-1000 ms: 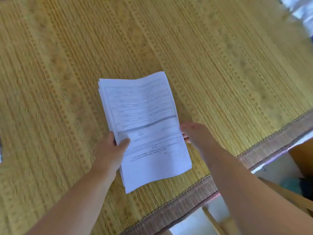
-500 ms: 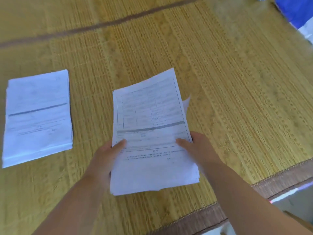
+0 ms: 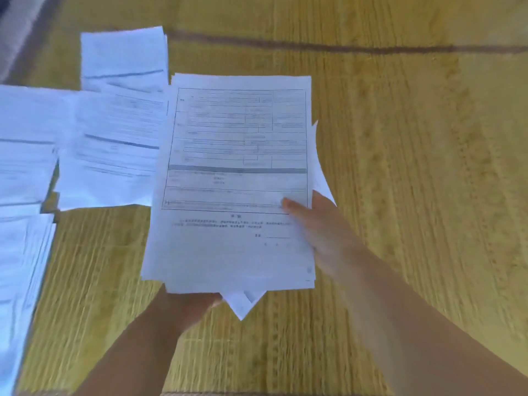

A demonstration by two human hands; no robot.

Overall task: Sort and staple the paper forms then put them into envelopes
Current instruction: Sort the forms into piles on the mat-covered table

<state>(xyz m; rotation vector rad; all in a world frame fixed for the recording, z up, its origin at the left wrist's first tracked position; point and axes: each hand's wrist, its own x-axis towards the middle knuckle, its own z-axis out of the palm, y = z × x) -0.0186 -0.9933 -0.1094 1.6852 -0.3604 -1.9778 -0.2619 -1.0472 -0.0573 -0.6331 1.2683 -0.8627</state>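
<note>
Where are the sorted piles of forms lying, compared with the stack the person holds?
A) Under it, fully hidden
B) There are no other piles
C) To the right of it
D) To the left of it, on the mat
D: the piles of forms lie on the woven mat to the left of the held stack, which the right hand and left hand hold.

I can't read any text here. The top form (image 3: 234,178) of the sheaf I hold carries ruled boxes, a grey band and small print, all blurred. The sheets (image 3: 114,144) lying toward the mat's (image 3: 400,195) left edge are equally illegible.
</note>
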